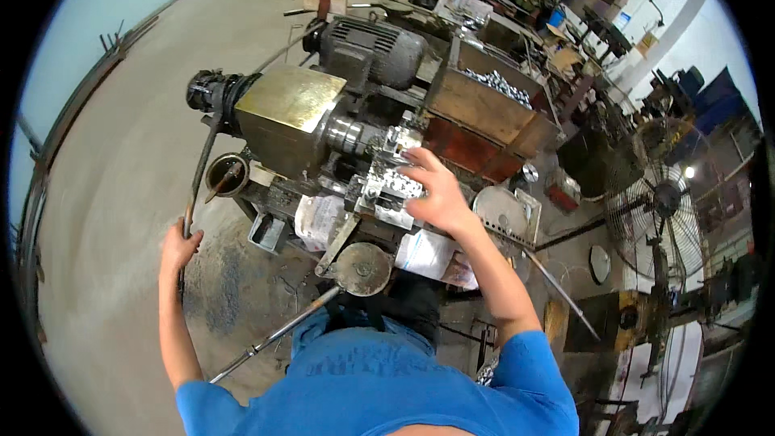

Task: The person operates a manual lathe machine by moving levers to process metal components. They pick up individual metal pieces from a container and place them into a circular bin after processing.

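My left hand is wrapped round a long metal lever, which rises along the left side of a lathe-like machine. Over the machine's slide my right hand is spread, thumb and fingers apart, with no object visible between them. Beneath and beside those fingers lies a metal tool block littered with bright shavings; whether the fingertips touch it I cannot tell. Left of the block, a shiny round spindle sticks out of the headstock, which has a brass-coloured top.
A ribbed motor sits behind the headstock. To its right stands a wooden box of small shiny parts. A brush rests in a round pot. Near my body are a round metal plate and a long rod. A fan stands right.
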Demonstrator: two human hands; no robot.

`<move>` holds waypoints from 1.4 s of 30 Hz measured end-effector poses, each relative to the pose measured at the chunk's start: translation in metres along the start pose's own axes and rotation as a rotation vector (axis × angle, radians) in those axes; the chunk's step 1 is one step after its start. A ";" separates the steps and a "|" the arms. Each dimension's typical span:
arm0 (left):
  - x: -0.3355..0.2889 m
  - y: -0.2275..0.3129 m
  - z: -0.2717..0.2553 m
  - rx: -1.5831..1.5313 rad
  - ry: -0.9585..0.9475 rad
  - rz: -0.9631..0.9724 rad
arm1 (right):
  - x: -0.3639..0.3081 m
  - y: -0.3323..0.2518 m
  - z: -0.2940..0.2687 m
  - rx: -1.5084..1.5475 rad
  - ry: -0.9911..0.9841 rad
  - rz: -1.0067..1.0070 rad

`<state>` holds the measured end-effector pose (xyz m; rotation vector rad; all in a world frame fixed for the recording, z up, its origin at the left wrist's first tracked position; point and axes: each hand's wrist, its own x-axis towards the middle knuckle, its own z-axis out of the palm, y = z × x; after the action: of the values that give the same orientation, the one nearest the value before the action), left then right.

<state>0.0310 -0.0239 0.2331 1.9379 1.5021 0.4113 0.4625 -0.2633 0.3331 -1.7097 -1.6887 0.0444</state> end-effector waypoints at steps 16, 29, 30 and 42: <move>-0.050 -0.022 -0.005 0.435 0.254 -0.032 | 0.119 0.024 0.091 -0.222 -0.282 0.314; 0.050 -0.116 -0.105 0.914 0.403 0.169 | 0.125 0.012 0.089 -0.313 -0.261 0.201; 0.054 -0.117 -0.102 0.891 0.364 0.126 | 0.124 0.012 0.085 -0.317 -0.249 0.190; 0.072 -0.075 0.142 0.029 -0.196 -0.051 | -0.018 0.028 -0.055 -0.169 0.108 0.217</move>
<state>0.0823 0.0121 0.0686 1.8979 1.4339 0.1726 0.5110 -0.3013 0.3514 -1.9801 -1.4575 -0.0906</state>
